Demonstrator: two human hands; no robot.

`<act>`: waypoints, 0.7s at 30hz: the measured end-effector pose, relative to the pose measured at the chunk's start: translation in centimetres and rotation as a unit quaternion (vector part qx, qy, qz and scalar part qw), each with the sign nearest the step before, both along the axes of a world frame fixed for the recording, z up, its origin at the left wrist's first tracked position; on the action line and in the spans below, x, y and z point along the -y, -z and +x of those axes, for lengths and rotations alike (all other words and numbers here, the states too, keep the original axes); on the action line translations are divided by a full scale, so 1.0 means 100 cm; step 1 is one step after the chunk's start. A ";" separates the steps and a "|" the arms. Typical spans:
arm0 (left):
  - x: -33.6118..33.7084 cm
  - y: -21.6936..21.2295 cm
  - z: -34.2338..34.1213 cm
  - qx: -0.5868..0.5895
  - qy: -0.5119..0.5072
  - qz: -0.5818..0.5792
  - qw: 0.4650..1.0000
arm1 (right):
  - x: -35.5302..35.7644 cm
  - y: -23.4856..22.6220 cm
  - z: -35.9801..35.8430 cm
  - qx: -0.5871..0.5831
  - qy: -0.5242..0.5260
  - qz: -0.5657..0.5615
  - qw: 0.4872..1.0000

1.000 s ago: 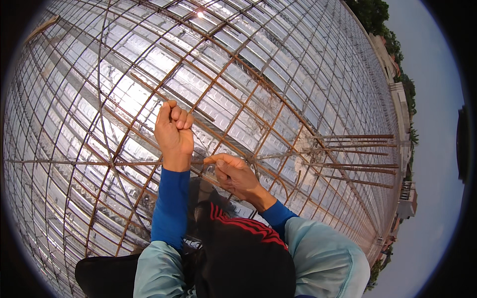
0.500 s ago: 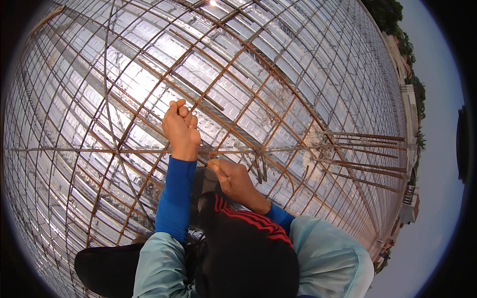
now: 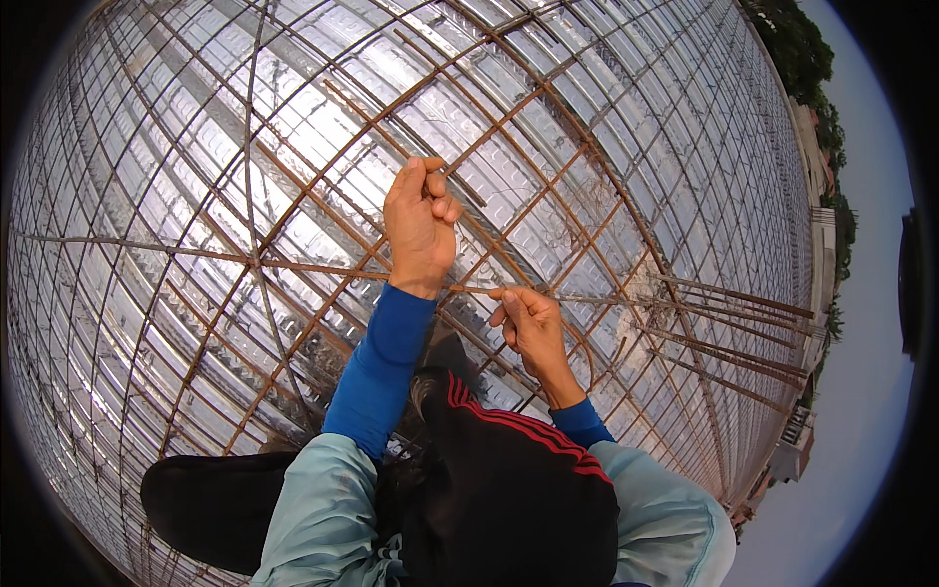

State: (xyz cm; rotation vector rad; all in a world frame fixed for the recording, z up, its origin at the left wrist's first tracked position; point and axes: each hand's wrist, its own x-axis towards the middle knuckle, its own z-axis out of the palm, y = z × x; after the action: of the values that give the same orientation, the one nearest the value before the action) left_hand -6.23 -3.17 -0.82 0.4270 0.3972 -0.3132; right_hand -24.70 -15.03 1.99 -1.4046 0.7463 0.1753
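My left hand [image 3: 423, 223] is raised over a grid of rusty reinforcing bars [image 3: 323, 268], its fingers curled and the thumb pressed to the index finger. Anything inside that pinch is too small to make out. Lower and to the right, my right hand [image 3: 536, 338] is closed with thumb and forefinger together, right beside a bar running across the grid. What those fingertips grip, if anything, does not show clearly. Beneath the grid lies shiny ribbed metal decking [image 3: 445, 112].
Several thick bars [image 3: 738, 296] stick out on the right. A hooked bar end [image 3: 587, 357] curves near my right hand. My leg in black cloth with red stripes [image 3: 518, 489] fills the lower middle. Trees [image 3: 797, 49] and buildings stand beyond the far right edge.
My right hand has moved right and slightly up, away from my left wrist. In the picture, my left hand sits farther right and slightly higher. The view itself has shifted a little.
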 end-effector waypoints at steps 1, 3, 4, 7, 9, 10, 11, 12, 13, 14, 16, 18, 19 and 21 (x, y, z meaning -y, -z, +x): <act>-0.001 0.001 0.001 0.010 0.008 0.003 1.000 | 0.002 0.000 -0.002 -0.011 -0.025 0.022 0.999; -0.001 0.002 0.001 0.020 0.014 0.021 0.999 | -0.004 0.003 -0.006 -0.007 -0.082 0.012 0.996; -0.002 0.004 0.001 0.017 0.016 0.046 0.999 | -0.007 0.002 -0.006 -0.005 -0.110 0.007 0.994; -0.006 0.013 0.000 -0.003 0.017 0.098 0.995 | -0.015 -0.018 -0.002 -0.008 -0.189 0.116 0.975; -0.007 0.017 -0.001 -0.030 0.013 0.101 0.994 | -0.014 -0.018 -0.003 -0.011 -0.170 0.126 0.977; -0.008 0.018 -0.001 -0.034 0.017 0.088 0.995 | -0.013 -0.018 -0.004 -0.013 -0.160 0.131 0.978; -0.009 0.019 0.001 -0.039 0.021 0.076 0.996 | -0.012 -0.018 -0.004 -0.015 -0.145 0.130 0.981; -0.009 0.016 0.004 -0.043 0.023 0.063 0.997 | -0.009 -0.019 -0.003 -0.017 -0.133 0.128 0.983; -0.006 0.012 0.004 -0.046 0.036 0.045 0.997 | -0.005 -0.019 -0.003 -0.019 -0.121 0.127 0.984; -0.002 0.008 0.002 -0.064 0.052 0.037 0.996 | -0.002 -0.019 -0.003 -0.012 -0.115 0.113 0.987; 0.006 -0.001 -0.001 -0.098 0.087 0.017 0.991 | 0.007 -0.018 -0.003 0.007 -0.099 0.083 0.992; 0.010 0.005 -0.005 -0.041 0.111 0.015 0.993 | 0.008 -0.012 -0.004 0.001 -0.079 0.078 0.994; 0.010 0.008 -0.007 -0.016 0.108 0.004 0.994 | 0.008 -0.010 -0.004 -0.001 -0.069 0.076 0.995; 0.012 0.010 -0.008 0.016 0.110 0.022 0.994 | 0.007 -0.015 -0.002 -0.010 -0.051 0.059 0.997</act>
State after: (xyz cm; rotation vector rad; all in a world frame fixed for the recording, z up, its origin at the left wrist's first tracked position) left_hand -7.03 -4.33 -1.78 0.5186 0.3273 -0.5116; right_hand -24.92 -15.75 3.51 -1.3310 0.6709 0.3079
